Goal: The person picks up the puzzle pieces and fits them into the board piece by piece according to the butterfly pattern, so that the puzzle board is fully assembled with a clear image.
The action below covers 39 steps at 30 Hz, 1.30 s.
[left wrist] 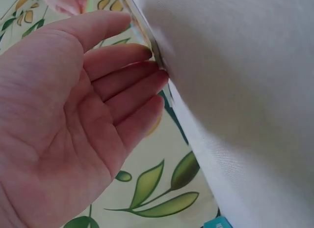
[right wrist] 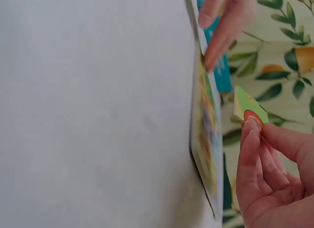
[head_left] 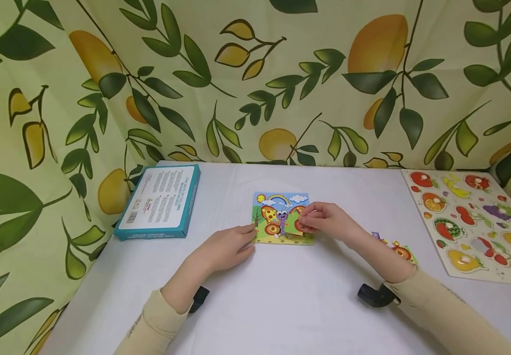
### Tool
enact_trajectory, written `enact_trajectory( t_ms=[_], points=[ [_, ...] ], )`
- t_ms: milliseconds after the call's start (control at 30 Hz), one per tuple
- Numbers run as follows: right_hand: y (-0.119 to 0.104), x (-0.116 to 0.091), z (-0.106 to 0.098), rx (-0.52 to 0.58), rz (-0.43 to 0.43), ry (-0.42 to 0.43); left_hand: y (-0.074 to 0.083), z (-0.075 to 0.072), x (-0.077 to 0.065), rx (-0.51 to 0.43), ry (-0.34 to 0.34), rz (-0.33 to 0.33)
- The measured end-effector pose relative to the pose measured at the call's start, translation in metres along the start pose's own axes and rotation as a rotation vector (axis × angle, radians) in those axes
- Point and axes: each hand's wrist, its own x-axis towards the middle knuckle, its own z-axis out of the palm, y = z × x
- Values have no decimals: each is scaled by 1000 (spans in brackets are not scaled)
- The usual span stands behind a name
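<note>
A butterfly picture puzzle [head_left: 282,240], with a rainbow and sun at its top, lies on the white table in the head view. My right hand [head_left: 332,222] pinches a small square puzzle piece [head_left: 294,227] between thumb and fingertips over the picture's right half. In the right wrist view this piece [right wrist: 249,105] is green with a red round patch, tilted and raised above the board. At the puzzle's left edge rests my left hand [head_left: 230,246]. Its fingers [left wrist: 132,85] are loosely extended, with fingertips against the board's side and nothing in the palm.
Several loose puzzle pieces [head_left: 403,252] lie beside the right forearm, which partly hides them. A teal and white box [head_left: 155,202] sits at the left. On the right is a fruit puzzle board [head_left: 503,273]. Leaf-patterned cloth [head_left: 237,118] hangs behind the table.
</note>
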Motion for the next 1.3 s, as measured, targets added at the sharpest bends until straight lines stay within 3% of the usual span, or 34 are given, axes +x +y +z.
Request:
enact_trajectory(
  t_ms=[233, 400, 600, 733, 1033, 1300],
  points=[
    [-8, 29, 34, -8, 30, -20, -4, 1, 1, -23, 8, 34],
    [-12, 38, 46, -114, -11, 0, -6, 1, 3, 35, 94, 99],
    [-16, 44, 53, -295, -159, 24, -7, 1, 3, 65, 136, 123],
    [-18, 45, 56, -380, -212, 27, -7, 3, 4, 46, 138, 126],
    [-19, 47, 58, -425, -207, 18, -7, 2, 3, 34, 138, 133],
    [-18, 50, 60, -434, -175, 7, -4, 1, 0, 88, 125, 125]
  ],
)
